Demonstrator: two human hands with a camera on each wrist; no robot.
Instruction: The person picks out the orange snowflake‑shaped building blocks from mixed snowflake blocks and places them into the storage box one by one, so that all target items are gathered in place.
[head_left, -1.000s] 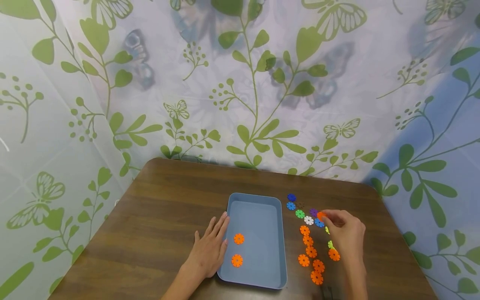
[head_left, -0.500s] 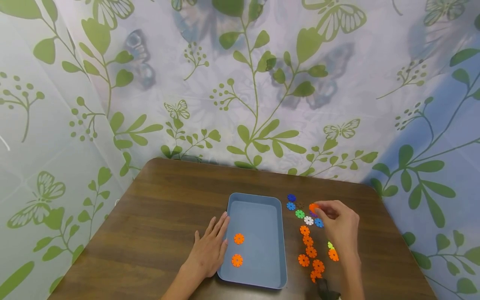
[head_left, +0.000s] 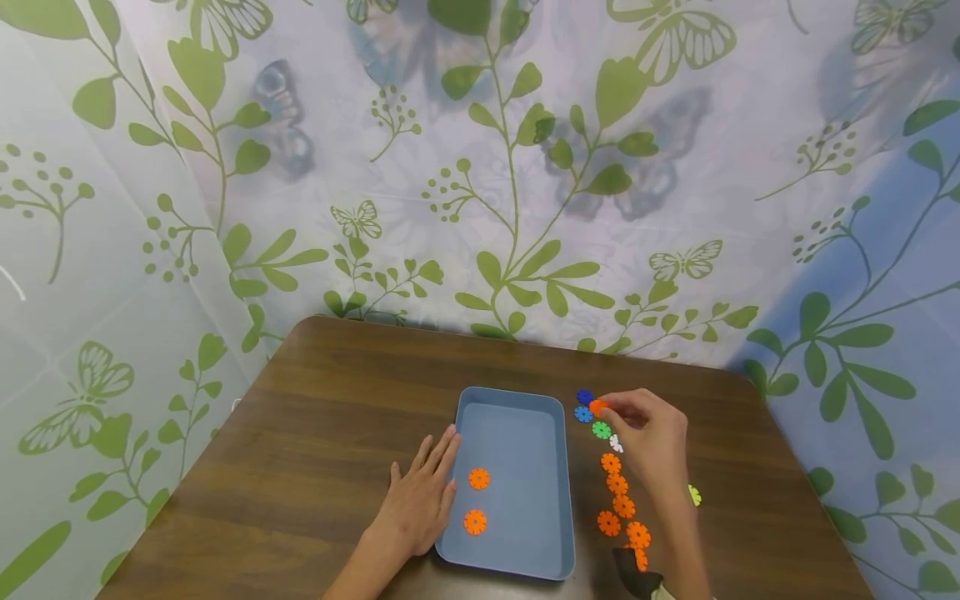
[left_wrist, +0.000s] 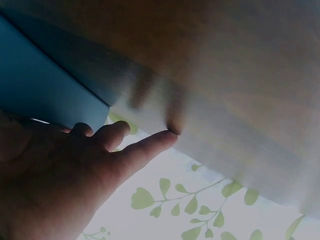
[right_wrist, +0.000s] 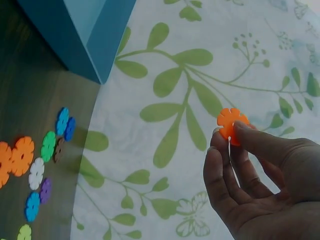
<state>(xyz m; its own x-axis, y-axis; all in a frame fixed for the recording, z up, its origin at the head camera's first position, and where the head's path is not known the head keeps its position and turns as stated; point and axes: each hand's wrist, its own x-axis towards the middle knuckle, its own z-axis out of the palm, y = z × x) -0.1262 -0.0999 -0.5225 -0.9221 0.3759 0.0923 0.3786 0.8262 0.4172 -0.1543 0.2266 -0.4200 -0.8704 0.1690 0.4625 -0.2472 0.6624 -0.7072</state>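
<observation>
My right hand [head_left: 651, 442] pinches an orange notched plastic disc [right_wrist: 229, 122] between thumb and fingers. In the head view it is held over the colored discs to the right of the blue-grey tray [head_left: 521, 475]. Close by lie a dark blue disc [head_left: 584, 397], a light blue disc [head_left: 582, 414] and a green disc [head_left: 601, 430]; a white disc [head_left: 616, 443] is partly covered by the hand. My left hand [head_left: 416, 504] lies with fingers extended against the tray's left side. Inside the tray are two orange discs [head_left: 478, 478], apart from each other.
Several orange discs [head_left: 617, 484] run down the brown table [head_left: 360, 400] right of the tray. A yellow-green disc [head_left: 695, 495] shows beyond the right forearm. Purple [right_wrist: 45, 190] and brown [right_wrist: 59, 148] discs appear in the right wrist view. A leaf-patterned curtain [head_left: 420, 250] hangs behind the table.
My right hand has moved left and slightly farther back with the orange disc, from above the purple disc toward the dark blue one. The left hand and tray stay in place.
</observation>
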